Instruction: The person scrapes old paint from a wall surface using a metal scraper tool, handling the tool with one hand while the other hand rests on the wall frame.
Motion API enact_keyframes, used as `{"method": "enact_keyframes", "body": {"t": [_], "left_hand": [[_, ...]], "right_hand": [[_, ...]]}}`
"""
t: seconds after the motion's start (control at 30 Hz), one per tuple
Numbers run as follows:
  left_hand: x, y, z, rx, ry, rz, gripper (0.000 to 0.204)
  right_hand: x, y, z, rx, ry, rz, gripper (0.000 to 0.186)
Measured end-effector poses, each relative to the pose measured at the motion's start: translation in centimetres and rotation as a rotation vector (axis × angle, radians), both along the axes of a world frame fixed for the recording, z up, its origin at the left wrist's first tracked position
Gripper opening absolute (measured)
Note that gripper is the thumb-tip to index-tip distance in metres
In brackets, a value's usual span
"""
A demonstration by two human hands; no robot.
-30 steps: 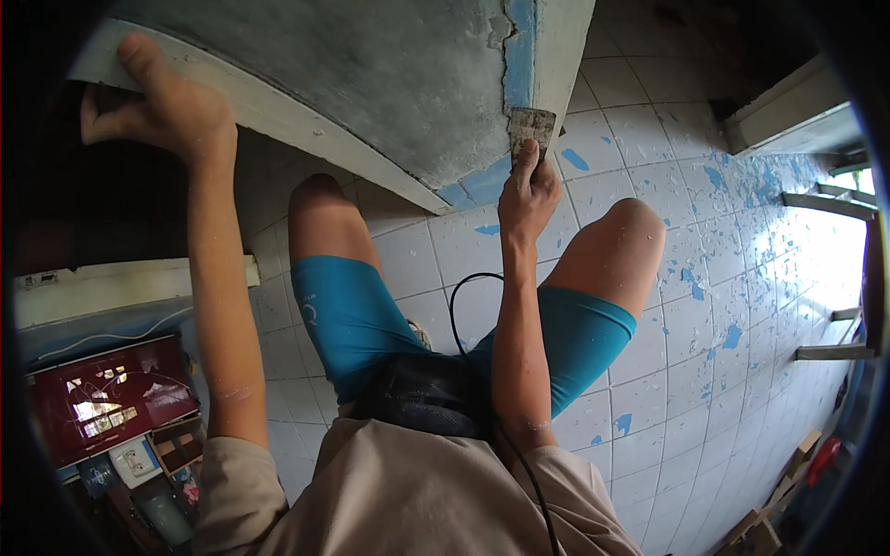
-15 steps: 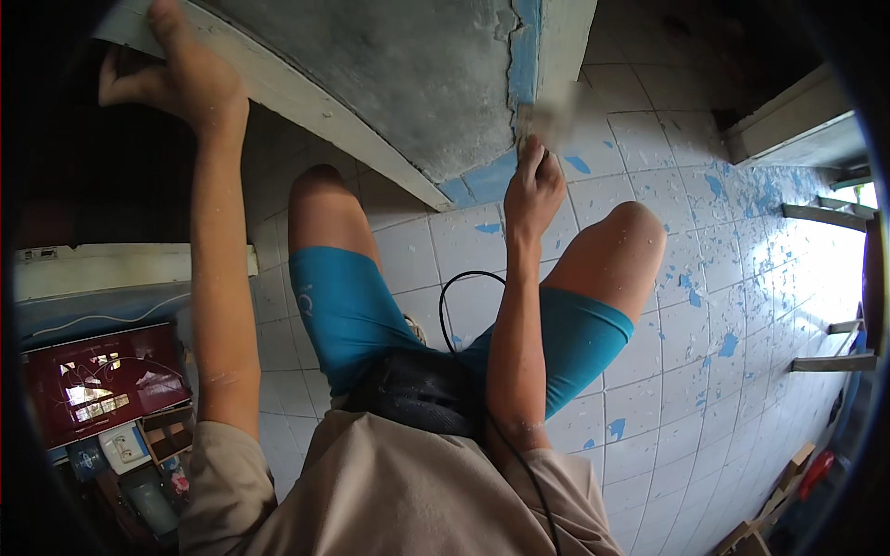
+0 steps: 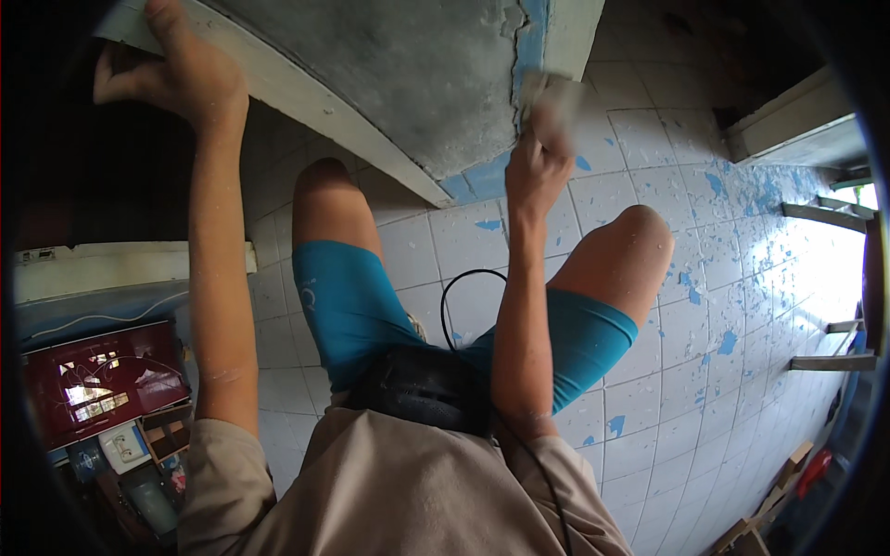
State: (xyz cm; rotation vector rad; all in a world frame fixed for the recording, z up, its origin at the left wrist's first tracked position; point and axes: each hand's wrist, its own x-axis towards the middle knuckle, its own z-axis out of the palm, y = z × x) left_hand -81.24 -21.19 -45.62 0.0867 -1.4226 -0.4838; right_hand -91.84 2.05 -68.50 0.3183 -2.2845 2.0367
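My right hand [image 3: 542,162] is closed around a flat, pale scraper [image 3: 554,90], smeared by motion. Its blade lies at the blue-painted edge strip [image 3: 530,46] where the grey wall [image 3: 399,83] meets a white frame [image 3: 573,37]. Cracked, peeling paint runs along that strip. At the upper left, my left hand [image 3: 199,79] grips the edge of a white wooden frame board [image 3: 315,116], thumb on its face and fingers on the dark side. Part of those fingers is in shadow.
Blue paint flakes [image 3: 728,343] litter the white tiled floor [image 3: 649,398]. A black cable [image 3: 443,306] loops between my knees. At the left stand a dark red glossy panel [image 3: 102,380] and several boxes. Wooden pieces [image 3: 830,363] and a red object [image 3: 814,474] lie along the right.
My right hand and the scraper have moved slightly up and to the right along the blue strip, and the wrist has turned. My left hand stays on the frame board.
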Motion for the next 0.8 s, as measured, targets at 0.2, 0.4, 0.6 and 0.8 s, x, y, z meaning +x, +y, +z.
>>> {"method": "enact_keyframes", "body": {"t": [0.2, 0.4, 0.6, 0.8], "left_hand": [[-0.1, 0.4, -0.4, 0.081, -0.023, -0.033, 0.088], [0.1, 0.2, -0.4, 0.051, -0.021, 0.023, 0.091], [-0.1, 0.5, 0.0, 0.007, 0.01, 0.0, 0.09], [-0.1, 0.5, -0.3, 0.044, -0.004, -0.02, 0.089]], "right_hand": [[0.7, -0.1, -4.1, 0.067, -0.058, -0.022, 0.067], [0.9, 0.1, -4.2, -0.052, -0.153, 0.06, 0.069], [1.8, 0.6, -4.9, -0.077, -0.304, 0.083, 0.07], [1.0, -0.3, -4.8, -0.093, -0.311, 0.061, 0.071]]}}
